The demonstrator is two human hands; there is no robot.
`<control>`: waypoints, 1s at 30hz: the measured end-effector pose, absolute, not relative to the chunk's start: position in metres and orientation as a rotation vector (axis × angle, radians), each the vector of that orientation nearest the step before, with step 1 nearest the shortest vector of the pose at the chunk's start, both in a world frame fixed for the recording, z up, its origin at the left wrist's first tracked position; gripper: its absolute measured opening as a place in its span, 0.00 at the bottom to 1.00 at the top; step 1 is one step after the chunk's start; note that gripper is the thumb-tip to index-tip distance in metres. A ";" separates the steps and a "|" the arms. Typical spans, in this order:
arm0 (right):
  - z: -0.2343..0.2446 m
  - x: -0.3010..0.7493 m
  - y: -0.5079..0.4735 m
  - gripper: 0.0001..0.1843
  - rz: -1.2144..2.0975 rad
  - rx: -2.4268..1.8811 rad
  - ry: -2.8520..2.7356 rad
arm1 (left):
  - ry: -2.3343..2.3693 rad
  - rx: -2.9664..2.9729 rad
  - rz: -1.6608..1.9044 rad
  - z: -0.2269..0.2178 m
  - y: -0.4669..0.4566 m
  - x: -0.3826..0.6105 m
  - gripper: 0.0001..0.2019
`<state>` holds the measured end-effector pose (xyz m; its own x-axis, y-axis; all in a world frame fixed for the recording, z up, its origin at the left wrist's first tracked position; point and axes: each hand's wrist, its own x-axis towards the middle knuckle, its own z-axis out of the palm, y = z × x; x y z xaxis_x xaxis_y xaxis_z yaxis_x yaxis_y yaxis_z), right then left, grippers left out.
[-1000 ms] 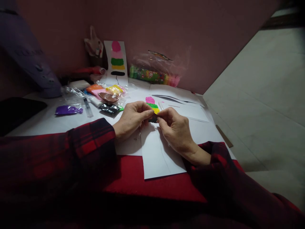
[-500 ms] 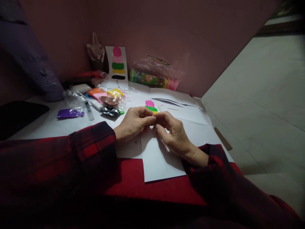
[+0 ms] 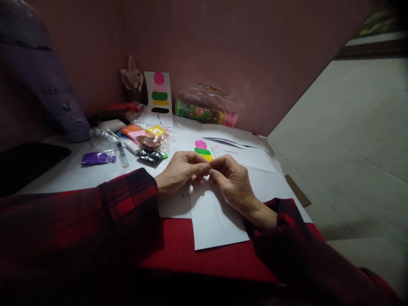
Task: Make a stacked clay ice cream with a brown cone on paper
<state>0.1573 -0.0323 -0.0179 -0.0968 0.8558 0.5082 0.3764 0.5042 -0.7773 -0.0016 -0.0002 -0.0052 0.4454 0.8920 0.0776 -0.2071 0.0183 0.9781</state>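
Paper sheet [image 3: 216,227] — left hand [image 3: 180,171], right hand [image 3: 234,183] fingertip-to-fingertip above

Left hand [image 3: 179,172], right hand [image 3: 234,183], perhaps touching

Matt white paper [image 3: 213,221], seemingly smooth

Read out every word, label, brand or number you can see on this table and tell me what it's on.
Nothing here reads clearly.
Long clay packet by the wall: printed label, too blurred to read.
Purple object at left: faint lettering, unreadable.
Small bag in the corner: a print, too small to read.
Propped sheet: colour patches only, no words.
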 end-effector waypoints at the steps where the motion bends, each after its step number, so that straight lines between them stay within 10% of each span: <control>1: -0.018 0.157 -0.032 0.04 0.582 -1.058 -1.682 | 0.694 1.259 0.970 -0.006 0.000 -0.002 0.10; 30: -0.020 0.159 -0.029 0.04 0.565 -1.011 -1.660 | 0.740 1.242 1.022 -0.007 -0.003 0.002 0.11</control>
<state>0.1586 -0.0285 -0.0198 -0.0793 0.8399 0.5369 0.3385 0.5293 -0.7780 0.0020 -0.0029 -0.0075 0.3911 0.9172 0.0755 -0.2146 0.0111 0.9766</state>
